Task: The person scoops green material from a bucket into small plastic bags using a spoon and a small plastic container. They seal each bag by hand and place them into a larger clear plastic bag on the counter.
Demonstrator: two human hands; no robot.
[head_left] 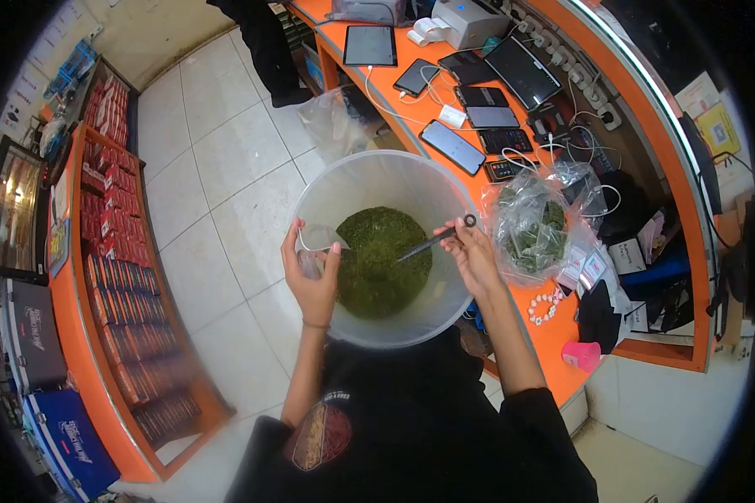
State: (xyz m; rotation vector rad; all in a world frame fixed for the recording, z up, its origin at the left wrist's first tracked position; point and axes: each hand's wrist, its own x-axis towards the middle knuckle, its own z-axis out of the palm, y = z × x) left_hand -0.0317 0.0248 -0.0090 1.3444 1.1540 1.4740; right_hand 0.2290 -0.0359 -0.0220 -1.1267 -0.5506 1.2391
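A large translucent bucket (pixel 352 334) stands in front of my body, with a layer of chopped green matter (pixel 382 264) at its bottom. Over the left side of its opening, my left hand (pixel 313 281) holds a clear, pale-rimmed container (pixel 312 241) between thumb and fingers. My right hand (pixel 471 256) pinches the upper end of a dark utensil (pixel 424 245) near the bucket's right rim. The utensil slants down toward the green matter; whether its tip touches is hard to tell. Right of the bucket, a clear plastic bag (pixel 533 226) with green matter inside rests on the orange counter (pixel 538 348).
Several phones, one a lit phone (pixel 452 146), a tablet (pixel 371 45), cables and a printer (pixel 470 23) lie along the counter. A pink cup (pixel 580 355) is near its front edge. Orange shelves (pixel 101 327) line the left. Another person's dark-clothed leg (pixel 268 50) shows at the top.
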